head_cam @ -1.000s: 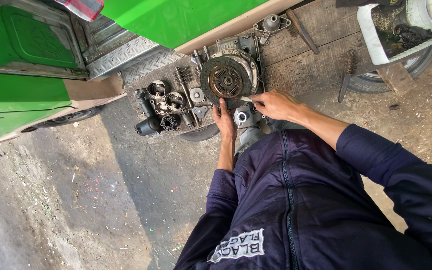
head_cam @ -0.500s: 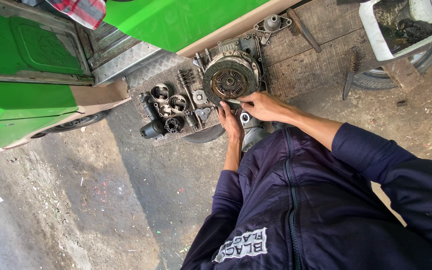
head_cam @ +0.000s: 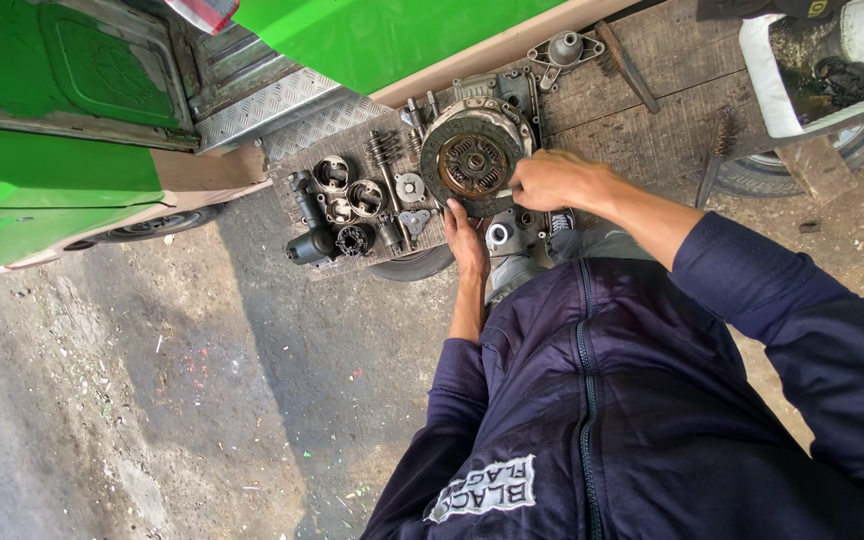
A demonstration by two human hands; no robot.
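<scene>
We are gripping the rusty clutch disc (head_cam: 474, 160), which is lying flat on the wooden work board (head_cam: 652, 130) over a grey engine casing (head_cam: 512, 225). Our right hand (head_cam: 552, 180) is pinching its near-right rim with curled fingers; our left hand (head_cam: 466, 240) is pressing against its lower edge, fingers together. Pistons (head_cam: 349, 190) and small parts are crowding the board's left end. A white tub (head_cam: 757, 75) is holding dark, oily items at the far right. Open concrete floor (head_cam: 152, 400) is spreading out to our left.
</scene>
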